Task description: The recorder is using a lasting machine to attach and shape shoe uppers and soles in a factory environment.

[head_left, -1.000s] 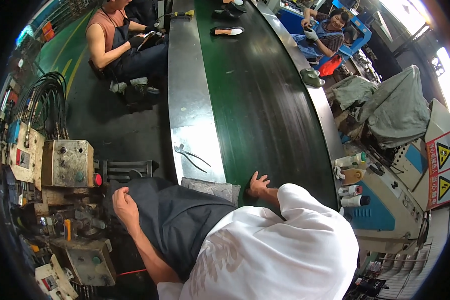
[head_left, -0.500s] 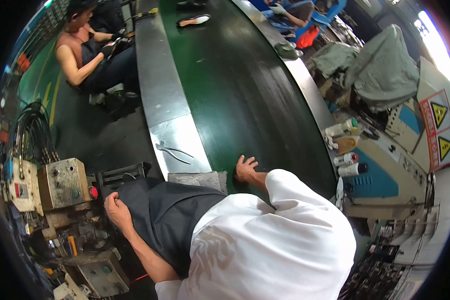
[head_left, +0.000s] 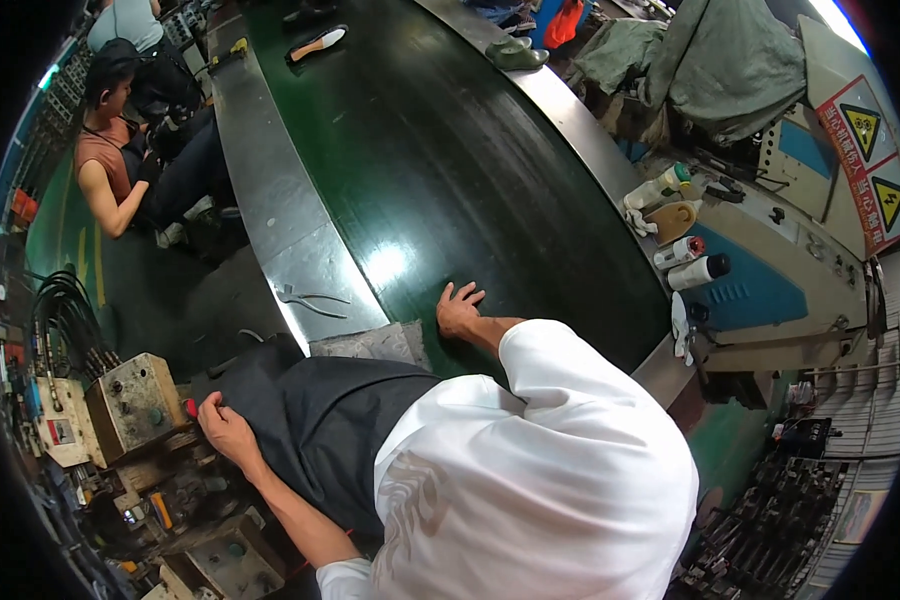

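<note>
My right hand (head_left: 458,310) lies on the green conveyor belt (head_left: 460,190) with its fingers spread, holding nothing. On the left, my left hand (head_left: 228,430) rests by my dark apron (head_left: 320,415), next to the red button (head_left: 191,407) of a control box (head_left: 138,408). Its fingers are loosely bent and apart, with no object seen in them; whether it touches the button I cannot tell. A pair of pincers (head_left: 308,300) lies on the metal edge of the belt, beyond a grey folded cloth or pad (head_left: 375,345).
A shoe (head_left: 316,45) lies far along the belt; green shoes (head_left: 517,54) sit on its right rim. Bottles (head_left: 660,187) and spray cans (head_left: 698,271) stand on a machine at right, near a cloth-covered machine (head_left: 735,75). A co-worker (head_left: 115,170) sits at far left.
The whole view has turned, so the belt and machines sit further left and higher. My hands keep about the same places, the right still flat on the belt.
</note>
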The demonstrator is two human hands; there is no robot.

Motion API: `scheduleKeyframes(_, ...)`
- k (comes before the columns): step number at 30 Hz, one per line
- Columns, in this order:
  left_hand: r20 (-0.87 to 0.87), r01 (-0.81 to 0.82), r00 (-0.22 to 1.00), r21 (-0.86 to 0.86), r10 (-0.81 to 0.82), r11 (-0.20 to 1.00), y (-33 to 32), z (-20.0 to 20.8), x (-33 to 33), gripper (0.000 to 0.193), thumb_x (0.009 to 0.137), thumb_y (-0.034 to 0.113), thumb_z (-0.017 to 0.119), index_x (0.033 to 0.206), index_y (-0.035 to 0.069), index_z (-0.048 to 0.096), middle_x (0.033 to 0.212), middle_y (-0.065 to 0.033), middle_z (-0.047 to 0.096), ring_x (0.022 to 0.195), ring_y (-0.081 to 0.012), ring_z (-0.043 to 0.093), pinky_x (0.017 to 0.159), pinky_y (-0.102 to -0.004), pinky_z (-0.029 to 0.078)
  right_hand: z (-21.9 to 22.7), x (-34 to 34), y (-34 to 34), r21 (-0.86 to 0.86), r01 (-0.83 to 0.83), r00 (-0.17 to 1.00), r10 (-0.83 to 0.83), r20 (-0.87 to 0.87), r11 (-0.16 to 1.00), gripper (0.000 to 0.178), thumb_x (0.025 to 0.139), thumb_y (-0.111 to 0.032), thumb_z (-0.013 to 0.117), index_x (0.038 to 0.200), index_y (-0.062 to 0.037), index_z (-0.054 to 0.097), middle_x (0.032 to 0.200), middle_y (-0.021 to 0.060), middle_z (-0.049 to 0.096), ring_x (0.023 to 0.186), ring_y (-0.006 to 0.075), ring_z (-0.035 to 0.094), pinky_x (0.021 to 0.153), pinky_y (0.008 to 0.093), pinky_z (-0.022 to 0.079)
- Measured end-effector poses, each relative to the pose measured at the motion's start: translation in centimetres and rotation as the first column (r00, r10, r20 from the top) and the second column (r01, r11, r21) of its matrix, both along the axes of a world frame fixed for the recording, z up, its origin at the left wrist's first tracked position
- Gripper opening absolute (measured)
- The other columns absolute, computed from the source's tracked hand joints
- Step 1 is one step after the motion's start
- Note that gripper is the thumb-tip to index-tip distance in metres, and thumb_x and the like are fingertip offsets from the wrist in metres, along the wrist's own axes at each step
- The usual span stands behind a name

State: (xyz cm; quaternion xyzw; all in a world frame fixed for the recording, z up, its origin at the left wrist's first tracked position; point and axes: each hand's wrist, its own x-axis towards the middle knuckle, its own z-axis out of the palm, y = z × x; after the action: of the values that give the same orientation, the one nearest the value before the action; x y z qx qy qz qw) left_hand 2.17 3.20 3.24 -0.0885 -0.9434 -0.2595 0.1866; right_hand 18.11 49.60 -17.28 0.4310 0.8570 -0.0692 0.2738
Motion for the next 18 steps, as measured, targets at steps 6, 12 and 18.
scheduleKeyframes(6,0.026,0.066,0.997,-0.007,-0.066,0.998,2.3,-0.3,-0.7,0.027,0.095,-0.002,0.054,0.117,-0.002,0.071,0.114,-0.0195,0.071,0.112,-0.0392,0.066,0.104,-0.0467,0.052,2.0,0.5,0.3,-0.041,-0.022,1.0,0.022,-0.013,0.999,0.087,0.102,-0.015,0.067,0.176,-0.011,0.021,0.172,0.0476,0.01,0.15,0.0772,0.022,0.098,0.0749,0.056)
scheduleKeyframes(12,-0.003,0.156,0.988,-0.035,-0.156,0.987,5.9,-1.5,-3.9,0.023,0.092,-0.005,0.057,0.109,-0.001,0.071,0.111,-0.0167,0.072,0.109,-0.0387,0.066,0.097,-0.0472,0.053,0.7,2.3,0.8,-0.067,-0.05,0.994,0.043,-0.103,0.997,0.094,0.099,-0.026,0.072,0.175,-0.0083,0.019,0.169,0.0497,0.013,0.147,0.0797,0.023,0.1,0.0808,0.051)
scheduleKeyframes(18,0.072,0.058,0.996,-0.057,-0.054,0.997,2.4,-2.3,-3.0,0.02,0.089,-0.004,0.063,0.104,0.002,0.073,0.111,-0.0126,0.072,0.11,-0.0366,0.067,0.097,-0.048,0.054,6.3,0.3,6.8,-0.434,0.089,0.953,-0.203,-0.225,0.897,0.116,0.088,-0.047,0.088,0.168,0.0008,0.02,0.159,0.0412,0.043,0.144,0.0586,0.049,0.117,0.06,0.047)
